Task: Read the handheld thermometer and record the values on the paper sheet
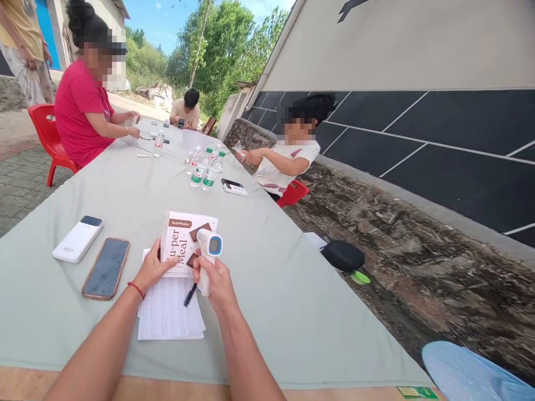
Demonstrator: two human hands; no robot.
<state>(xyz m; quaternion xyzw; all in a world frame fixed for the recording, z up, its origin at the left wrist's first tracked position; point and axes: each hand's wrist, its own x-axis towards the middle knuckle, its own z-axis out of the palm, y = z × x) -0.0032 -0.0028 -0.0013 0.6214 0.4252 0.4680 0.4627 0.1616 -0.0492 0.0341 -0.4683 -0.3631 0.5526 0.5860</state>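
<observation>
My left hand (154,267) grips the lower left side of a white and brown meal box (178,223), thumb across its front. The box is upright above printed sheets of paper (169,317). In my right hand (218,281) is a white infrared thermometer (204,239), my fingers wrapped round its handle. Its small blue-rimmed screen faces me, and its head overlaps the right part of the box. A black pen (190,295) lies on the papers, just left of my right hand; its upper end is hidden.
Left of the papers lie a phone (106,268) and a white power bank (78,239). Green-capped water bottles (212,171) and a white device (234,187) stand farther up the cloth-covered table (267,312). Several people sit around it, one on a red chair (48,136). A black case (343,256) is off the right edge.
</observation>
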